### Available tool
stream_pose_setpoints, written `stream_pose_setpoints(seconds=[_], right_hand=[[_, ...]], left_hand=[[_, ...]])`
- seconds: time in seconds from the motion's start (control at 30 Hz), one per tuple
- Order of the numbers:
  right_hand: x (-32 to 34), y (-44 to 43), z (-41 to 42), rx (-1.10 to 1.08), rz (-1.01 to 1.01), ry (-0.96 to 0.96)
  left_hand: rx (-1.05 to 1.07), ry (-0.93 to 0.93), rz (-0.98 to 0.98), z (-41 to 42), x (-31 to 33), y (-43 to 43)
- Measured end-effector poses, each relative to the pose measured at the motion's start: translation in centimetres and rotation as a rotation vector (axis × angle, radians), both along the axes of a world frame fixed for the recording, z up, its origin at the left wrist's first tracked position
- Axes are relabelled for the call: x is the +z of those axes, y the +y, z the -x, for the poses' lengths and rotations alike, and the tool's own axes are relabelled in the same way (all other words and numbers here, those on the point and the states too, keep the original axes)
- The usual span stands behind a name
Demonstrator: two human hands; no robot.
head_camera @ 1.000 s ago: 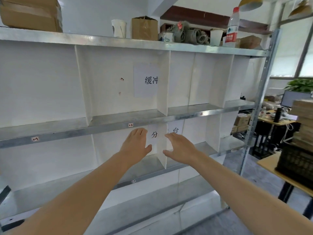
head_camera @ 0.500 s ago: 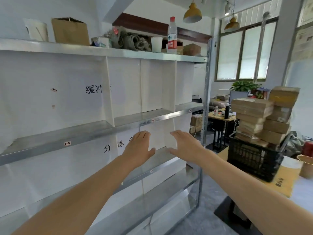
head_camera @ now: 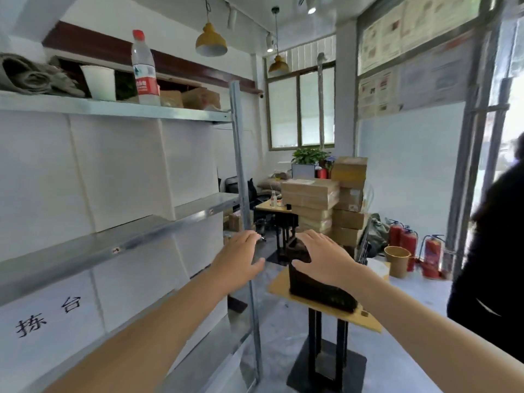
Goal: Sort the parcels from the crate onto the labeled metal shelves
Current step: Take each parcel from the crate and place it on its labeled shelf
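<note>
Both arms extend fwd, forearms bare. L hand [head_camera: 239, 260]: palm down, fingers straight and together, thumb out to the side, holding nothing. R hand [head_camera: 321, 258]: palm down, fingers slightly spread, relaxed, thumb toward L hand. Hands near, apart.

Brown parcels [head_camera: 310, 191]; black crate [head_camera: 312, 290], perhaps latticed.

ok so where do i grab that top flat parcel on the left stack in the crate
Probably grip the top flat parcel from the front, left hand at its left end, right hand on its near long edge: it lies flat and wide, and the taller boxes crowd its right end.
</note>
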State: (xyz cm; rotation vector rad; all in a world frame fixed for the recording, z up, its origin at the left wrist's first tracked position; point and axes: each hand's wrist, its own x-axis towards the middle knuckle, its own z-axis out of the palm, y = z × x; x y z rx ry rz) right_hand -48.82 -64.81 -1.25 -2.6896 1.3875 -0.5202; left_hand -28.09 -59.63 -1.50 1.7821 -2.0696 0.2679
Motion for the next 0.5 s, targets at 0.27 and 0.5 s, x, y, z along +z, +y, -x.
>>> stream_pose_setpoints(seconds=[0.27,0.5], right_hand=[[-3.1,-8.5,4.1,-0.175,-0.067,0.003],[-2.3,-18.3,2.1,-0.296,-0.031,-0.038]], left_hand=[[-0.101,-0.060,-0.097,3.1,-1.3,-11.9],[-0.175,-0.068,-0.051,1.3,-0.9,-23.3]])
